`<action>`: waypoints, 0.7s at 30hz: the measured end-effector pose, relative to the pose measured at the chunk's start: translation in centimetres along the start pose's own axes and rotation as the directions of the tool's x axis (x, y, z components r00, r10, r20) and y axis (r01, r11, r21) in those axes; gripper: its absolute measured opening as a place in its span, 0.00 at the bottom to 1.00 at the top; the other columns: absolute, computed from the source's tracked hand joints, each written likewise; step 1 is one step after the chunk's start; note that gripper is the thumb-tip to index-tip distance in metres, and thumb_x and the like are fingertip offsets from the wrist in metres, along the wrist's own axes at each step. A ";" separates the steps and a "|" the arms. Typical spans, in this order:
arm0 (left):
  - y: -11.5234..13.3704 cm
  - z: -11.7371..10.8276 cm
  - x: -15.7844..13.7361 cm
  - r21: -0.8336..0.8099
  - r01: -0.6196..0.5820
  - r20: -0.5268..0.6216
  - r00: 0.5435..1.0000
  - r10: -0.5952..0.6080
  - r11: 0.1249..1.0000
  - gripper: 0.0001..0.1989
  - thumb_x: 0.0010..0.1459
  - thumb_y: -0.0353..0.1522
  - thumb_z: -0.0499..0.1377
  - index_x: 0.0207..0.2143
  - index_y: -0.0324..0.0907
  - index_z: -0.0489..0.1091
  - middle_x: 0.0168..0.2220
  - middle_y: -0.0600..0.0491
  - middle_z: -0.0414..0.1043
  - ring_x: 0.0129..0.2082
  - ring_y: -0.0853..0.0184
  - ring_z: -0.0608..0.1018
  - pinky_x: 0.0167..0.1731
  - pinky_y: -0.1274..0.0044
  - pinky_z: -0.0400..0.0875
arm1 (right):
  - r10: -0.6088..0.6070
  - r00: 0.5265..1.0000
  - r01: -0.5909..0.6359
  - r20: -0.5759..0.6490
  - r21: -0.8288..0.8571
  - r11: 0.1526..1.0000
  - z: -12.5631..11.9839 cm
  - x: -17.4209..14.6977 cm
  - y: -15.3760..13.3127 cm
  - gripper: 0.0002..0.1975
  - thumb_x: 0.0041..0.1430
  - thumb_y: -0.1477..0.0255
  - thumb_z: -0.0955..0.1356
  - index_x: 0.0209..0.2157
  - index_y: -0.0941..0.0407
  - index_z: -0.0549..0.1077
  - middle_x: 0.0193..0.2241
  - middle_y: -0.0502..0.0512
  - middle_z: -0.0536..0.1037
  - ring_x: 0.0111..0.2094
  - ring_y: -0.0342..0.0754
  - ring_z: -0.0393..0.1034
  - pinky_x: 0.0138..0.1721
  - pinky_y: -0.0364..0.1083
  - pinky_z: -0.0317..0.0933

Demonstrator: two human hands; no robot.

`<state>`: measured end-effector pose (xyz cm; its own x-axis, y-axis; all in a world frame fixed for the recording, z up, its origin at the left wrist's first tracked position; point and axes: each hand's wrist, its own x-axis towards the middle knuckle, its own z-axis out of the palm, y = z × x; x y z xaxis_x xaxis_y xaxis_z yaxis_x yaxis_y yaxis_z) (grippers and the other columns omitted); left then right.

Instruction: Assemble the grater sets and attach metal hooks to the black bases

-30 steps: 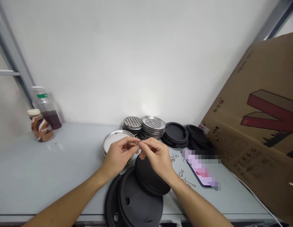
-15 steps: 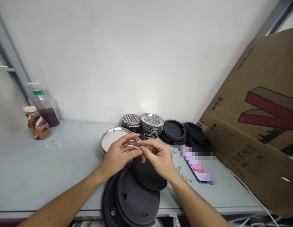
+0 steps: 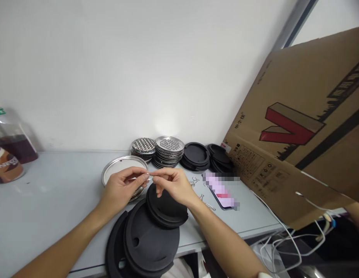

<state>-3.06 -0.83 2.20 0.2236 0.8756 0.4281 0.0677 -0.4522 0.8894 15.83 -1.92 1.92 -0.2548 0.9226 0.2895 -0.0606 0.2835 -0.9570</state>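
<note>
My left hand and my right hand meet fingertip to fingertip above the black discs. Both are closed in a pinch on a small, thin bent wire piece, mostly hidden by the fingers. Beneath them lie round black discs with small holes, overlapping at the table's front edge. Behind my left hand is a stack of silver-rimmed round plates. Several loose bent wire clips rest on the table right of my right hand.
Stacks of perforated metal discs and more black discs stand by the wall. A phone, partly blurred out, lies right of the clips. A large cardboard box leans at right, above white cables. Bottles stand far left.
The view has turned to the right, so the table things sit further left and more cables show. My hands stay pinched together, with the left fingers now closer together.
</note>
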 end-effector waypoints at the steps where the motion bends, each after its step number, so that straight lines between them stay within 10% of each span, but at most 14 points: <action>1: -0.1 0.0 0.1 -0.012 0.013 0.022 1.000 -0.013 1.000 0.09 0.56 0.38 0.65 0.34 0.42 0.77 0.28 0.54 0.78 0.27 0.67 0.80 0.30 0.78 0.78 | -0.042 0.999 0.041 -0.013 -0.081 0.996 0.2 -0.1 0.1 0.14 0.56 0.62 0.72 0.39 0.56 0.81 0.22 0.50 0.76 0.18 0.41 0.69 0.21 0.41 0.64; 5: -0.3 -0.2 0.2 -0.039 0.069 0.025 0.997 -0.068 0.997 0.12 0.56 0.40 0.65 0.35 0.41 0.75 0.26 0.53 0.78 0.26 0.66 0.81 0.29 0.77 0.79 | -0.146 0.989 0.141 0.003 -0.265 0.954 0.6 -0.4 0.3 0.13 0.59 0.62 0.70 0.39 0.54 0.81 0.24 0.51 0.76 0.19 0.41 0.69 0.23 0.41 0.64; 14: 0.2 -0.4 -0.1 -0.065 0.022 0.250 0.968 -0.005 0.998 0.10 0.64 0.35 0.56 0.40 0.42 0.76 0.31 0.52 0.76 0.30 0.67 0.79 0.32 0.76 0.78 | 0.213 0.968 -0.249 0.136 0.358 0.900 -0.7 0.7 0.7 0.19 0.48 0.64 0.77 0.41 0.59 0.80 0.23 0.50 0.77 0.20 0.40 0.70 0.21 0.40 0.68; 21: 0.7 -0.4 0.2 -0.120 0.117 0.229 0.970 -0.087 0.986 0.08 0.59 0.35 0.63 0.39 0.40 0.74 0.26 0.55 0.75 0.27 0.69 0.79 0.29 0.79 0.77 | 0.040 0.998 -0.042 0.044 0.039 0.998 0.0 0.2 0.2 0.13 0.56 0.63 0.73 0.38 0.58 0.81 0.20 0.49 0.74 0.19 0.41 0.68 0.22 0.42 0.66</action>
<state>-3.38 -0.89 3.00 0.4332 0.8496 0.3009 -0.0236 -0.3230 0.9461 15.75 -1.68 1.76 -0.2991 0.9210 0.2497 -0.0870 0.2342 -0.9683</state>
